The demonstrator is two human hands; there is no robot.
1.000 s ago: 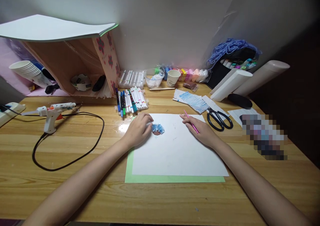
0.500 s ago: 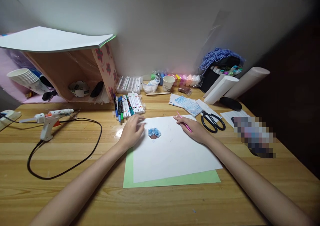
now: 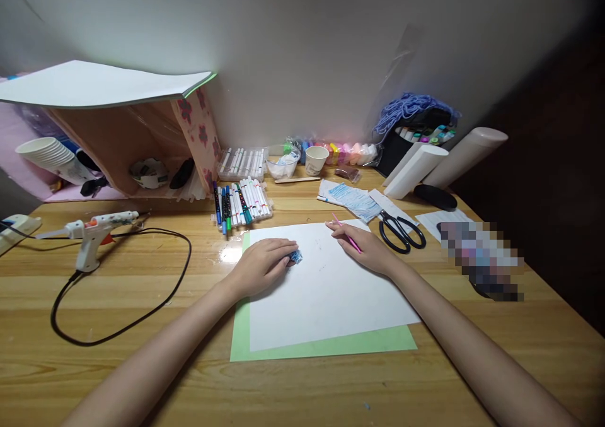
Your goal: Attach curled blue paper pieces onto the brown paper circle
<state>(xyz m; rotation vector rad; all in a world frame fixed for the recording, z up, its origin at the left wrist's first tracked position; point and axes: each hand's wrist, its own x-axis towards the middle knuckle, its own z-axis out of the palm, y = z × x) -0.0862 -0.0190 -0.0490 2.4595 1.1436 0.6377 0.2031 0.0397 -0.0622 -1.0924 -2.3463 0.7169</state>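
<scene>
A white sheet of paper [image 3: 326,301] lies over a green sheet [image 3: 354,346] on the wooden table. My left hand [image 3: 265,266] rests on the white sheet's left part, its fingers closed on a small round piece with blue and white bits [image 3: 295,257]; the hand covers most of that piece. On the right side of the sheet, my right hand [image 3: 363,245] holds a thin pink stick [image 3: 350,240] between its fingers. Faint small specks show on the paper between the hands.
Black scissors [image 3: 401,231] lie right of the paper, beside blue-streaked paper [image 3: 354,200]. Markers [image 3: 241,203], a bowl [image 3: 282,162] and a paper cup [image 3: 316,160] stand behind. A glue gun [image 3: 92,238] with looped cable is at left; white rolls [image 3: 416,171] at right.
My left hand has moved right from beside the blue and white piece and taken hold of it. My right hand stays nearly in place with the pink stick.
</scene>
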